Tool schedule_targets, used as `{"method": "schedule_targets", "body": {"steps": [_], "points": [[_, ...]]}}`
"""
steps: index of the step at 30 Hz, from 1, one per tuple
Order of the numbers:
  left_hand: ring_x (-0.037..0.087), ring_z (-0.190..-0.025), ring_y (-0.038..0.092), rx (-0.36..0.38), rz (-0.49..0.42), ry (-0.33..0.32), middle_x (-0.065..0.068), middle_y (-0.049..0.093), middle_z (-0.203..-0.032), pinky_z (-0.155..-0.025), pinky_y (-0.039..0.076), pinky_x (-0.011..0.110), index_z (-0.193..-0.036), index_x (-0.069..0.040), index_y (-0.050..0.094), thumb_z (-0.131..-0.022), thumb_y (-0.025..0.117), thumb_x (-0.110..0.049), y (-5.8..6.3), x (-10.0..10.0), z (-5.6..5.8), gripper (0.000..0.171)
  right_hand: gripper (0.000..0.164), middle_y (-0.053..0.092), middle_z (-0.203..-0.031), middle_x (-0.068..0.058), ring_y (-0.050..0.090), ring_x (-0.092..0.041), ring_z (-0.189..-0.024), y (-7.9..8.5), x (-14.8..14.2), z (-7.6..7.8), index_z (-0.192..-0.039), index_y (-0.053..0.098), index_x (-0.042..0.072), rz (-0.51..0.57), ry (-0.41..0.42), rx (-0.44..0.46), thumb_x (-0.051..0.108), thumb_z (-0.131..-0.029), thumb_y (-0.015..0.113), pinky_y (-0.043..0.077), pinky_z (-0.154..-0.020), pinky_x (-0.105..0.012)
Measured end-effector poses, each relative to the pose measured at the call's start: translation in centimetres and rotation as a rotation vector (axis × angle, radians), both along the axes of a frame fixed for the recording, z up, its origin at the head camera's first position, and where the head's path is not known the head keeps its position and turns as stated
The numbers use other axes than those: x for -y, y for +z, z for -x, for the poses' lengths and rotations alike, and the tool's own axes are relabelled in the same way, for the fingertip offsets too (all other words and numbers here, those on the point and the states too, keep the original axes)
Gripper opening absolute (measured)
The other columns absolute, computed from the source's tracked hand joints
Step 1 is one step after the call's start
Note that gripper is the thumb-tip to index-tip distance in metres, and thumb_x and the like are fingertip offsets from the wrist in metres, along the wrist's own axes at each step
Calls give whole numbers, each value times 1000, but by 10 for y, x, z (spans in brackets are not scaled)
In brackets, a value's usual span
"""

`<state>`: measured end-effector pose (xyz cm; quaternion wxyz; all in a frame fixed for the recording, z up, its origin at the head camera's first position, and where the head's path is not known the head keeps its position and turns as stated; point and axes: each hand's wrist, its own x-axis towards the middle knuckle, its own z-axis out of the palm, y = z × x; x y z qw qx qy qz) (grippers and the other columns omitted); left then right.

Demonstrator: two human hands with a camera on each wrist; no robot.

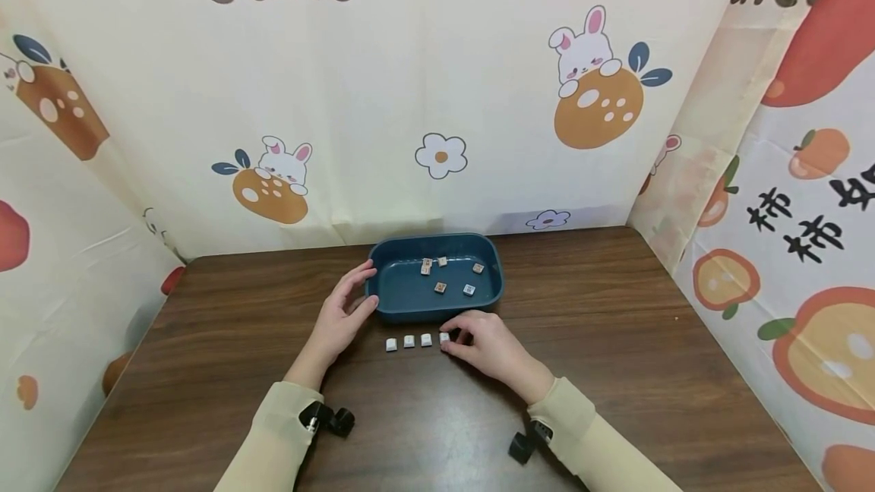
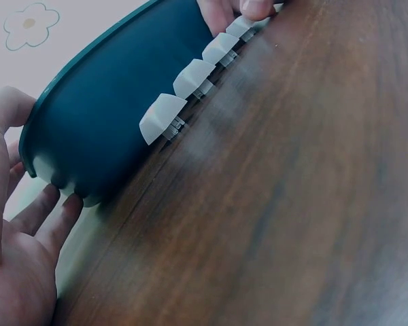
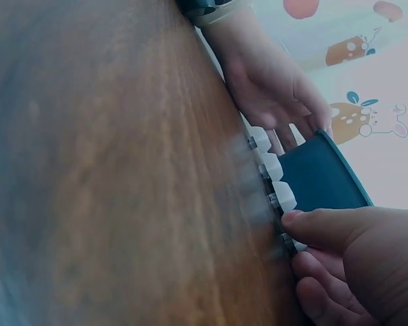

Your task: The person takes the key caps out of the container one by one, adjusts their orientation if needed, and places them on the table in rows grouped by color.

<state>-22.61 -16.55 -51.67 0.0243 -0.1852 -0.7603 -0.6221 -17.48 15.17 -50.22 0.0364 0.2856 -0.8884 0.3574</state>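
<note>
My right hand [image 1: 488, 344] pinches a white keycap [image 1: 444, 338] between thumb and fingers, at the right end of a short row on the table. The other keycaps [image 1: 409, 341] stand evenly spaced to its left, with clear stems visible under the white tops in the left wrist view. A dark blue-green tray [image 1: 396, 316] stands just behind the row. My left hand [image 1: 338, 317] touches the tray's left end, fingers fairly straight along its side and thumb near the front corner. Inside the tray lie several loose keycaps [image 1: 440, 288], some showing brownish undersides.
The dark wooden table [image 1: 424, 431] runs back to a printed cloth backdrop [image 1: 383, 97]. Cloth also hangs at the left and right sides. The tray sits close to the back edge. Both wrists carry black camera mounts [image 1: 328, 419].
</note>
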Motion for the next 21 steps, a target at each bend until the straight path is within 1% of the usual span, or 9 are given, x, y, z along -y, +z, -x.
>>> {"method": "schedule_targets", "body": {"steps": [5, 13, 21], "points": [[34, -157, 41, 3, 7, 2, 6, 41, -173, -113, 45, 19, -156, 0, 54, -109, 68, -9, 1, -1, 0, 50, 19, 77, -98, 1, 68, -7, -81, 2, -1, 0, -113, 82, 11, 6, 4, -13, 14, -94, 88, 59, -73, -26], [34, -157, 40, 6, 15, 2, 7, 41, -174, -115, 45, 21, -156, 0, 54, -110, 67, -10, 3, -1, -1, 49, 16, 77, -99, 2, 66, -6, -82, 2, 0, -1, -111, 82, 13, -8, -7, 5, 14, -96, 86, 59, -73, -26], [35, -157, 40, 2, 6, 2, 8, 41, -174, -113, 45, 18, -155, 2, 54, -109, 67, -8, 2, 0, -1, 49, 15, 78, -99, 1, 67, -7, -82, 1, 1, -1, -110, 82, 14, -4, -4, 2, 13, -96, 86, 59, -73, -26]]}}
